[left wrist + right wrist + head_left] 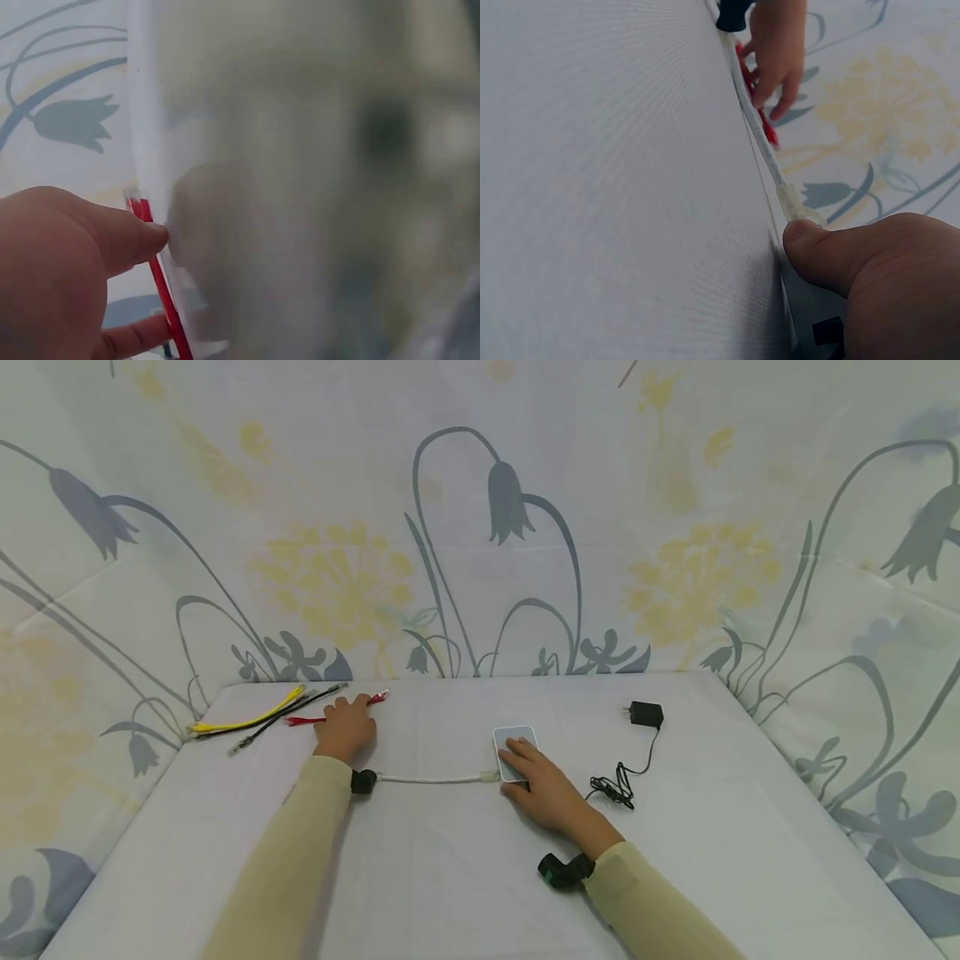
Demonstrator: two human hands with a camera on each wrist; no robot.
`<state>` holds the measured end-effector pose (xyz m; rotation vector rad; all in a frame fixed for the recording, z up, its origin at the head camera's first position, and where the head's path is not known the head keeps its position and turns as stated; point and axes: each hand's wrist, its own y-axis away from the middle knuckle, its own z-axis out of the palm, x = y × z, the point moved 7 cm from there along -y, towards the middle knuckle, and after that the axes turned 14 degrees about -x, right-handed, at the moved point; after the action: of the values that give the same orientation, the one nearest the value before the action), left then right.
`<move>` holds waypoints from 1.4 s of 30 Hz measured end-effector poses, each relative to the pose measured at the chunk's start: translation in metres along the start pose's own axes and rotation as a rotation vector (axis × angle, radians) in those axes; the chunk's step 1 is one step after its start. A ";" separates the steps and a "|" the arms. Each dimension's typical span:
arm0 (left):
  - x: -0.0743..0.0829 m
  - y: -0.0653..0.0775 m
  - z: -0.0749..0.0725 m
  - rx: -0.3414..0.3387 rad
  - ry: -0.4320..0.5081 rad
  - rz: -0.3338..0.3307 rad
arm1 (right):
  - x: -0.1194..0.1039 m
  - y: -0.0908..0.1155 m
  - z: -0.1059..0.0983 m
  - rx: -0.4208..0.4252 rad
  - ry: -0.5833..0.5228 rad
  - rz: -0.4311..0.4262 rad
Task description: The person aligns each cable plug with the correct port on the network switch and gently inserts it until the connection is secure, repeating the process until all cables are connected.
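My left hand [347, 730] is at the far left of the table, over a short red network cable [303, 721] with clear plugs. In the left wrist view the thumb and a finger close on that red cable [166, 292]. My right hand [551, 793] rests on a flat white-edged box [516, 732], probably a small router, with its fingers laid over the grey top and the thumb along the near side. A white cable [427, 780] runs left from the box. Close to the thumb, the right wrist view shows the pale plug [795, 201] of this cable.
Left of the left hand lie a yellow cable [247, 725] and black cables [273, 717], crossing one another. A black power adapter [646, 714] with a bundled cord [617, 788] lies to the right. Patterned cloth [465, 593] rises behind the white table [442, 877].
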<state>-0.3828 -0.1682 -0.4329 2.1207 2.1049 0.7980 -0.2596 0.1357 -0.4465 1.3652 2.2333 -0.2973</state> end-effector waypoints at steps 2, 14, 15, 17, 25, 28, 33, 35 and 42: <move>0.003 0.001 0.001 -0.006 -0.011 -0.004 | -0.001 0.001 -0.001 0.002 -0.001 -0.003; 0.026 0.015 0.001 0.107 -0.178 0.089 | -0.001 -0.001 0.002 -0.010 -0.002 -0.011; 0.027 0.017 0.001 0.117 -0.192 0.096 | -0.001 -0.001 0.002 -0.010 -0.002 -0.011; 0.028 0.017 0.001 0.126 -0.213 0.102 | 0.000 -0.002 0.003 -0.015 -0.001 -0.008; 0.028 0.016 0.003 0.100 -0.234 0.108 | -0.003 -0.001 0.000 -0.018 -0.006 -0.010; 0.030 0.017 0.002 0.095 -0.228 0.121 | -0.003 -0.001 -0.001 -0.016 -0.007 -0.005; 0.033 0.016 0.003 0.097 -0.199 0.144 | 0.000 -0.002 -0.001 -0.012 0.005 -0.004; 0.033 0.014 0.005 0.088 -0.186 0.146 | 0.000 -0.002 -0.001 -0.013 0.005 -0.008; 0.035 0.011 0.011 0.059 -0.168 0.167 | 0.002 -0.002 0.001 -0.015 0.000 -0.010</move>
<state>-0.3708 -0.1324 -0.4275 2.3268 1.9120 0.5537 -0.2615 0.1358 -0.4481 1.3465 2.2384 -0.2840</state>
